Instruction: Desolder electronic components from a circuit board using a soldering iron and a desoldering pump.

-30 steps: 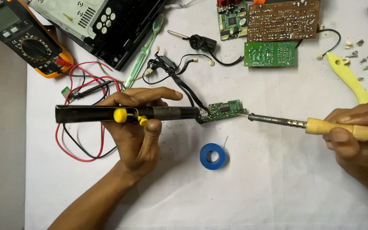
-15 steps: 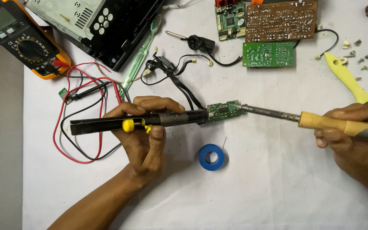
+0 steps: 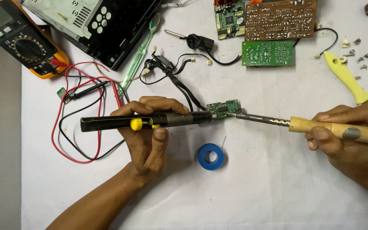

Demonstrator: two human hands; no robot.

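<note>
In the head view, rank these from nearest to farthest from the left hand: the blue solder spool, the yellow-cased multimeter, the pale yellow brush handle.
Measured from the left hand:
1. Blue solder spool, just to its right and slightly below.
2. Yellow-cased multimeter, up in the top left corner.
3. Pale yellow brush handle, far across on the right.

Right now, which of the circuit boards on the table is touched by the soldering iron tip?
The small green board between the two hands; the brown board and larger green board lie untouched at the top.
</note>
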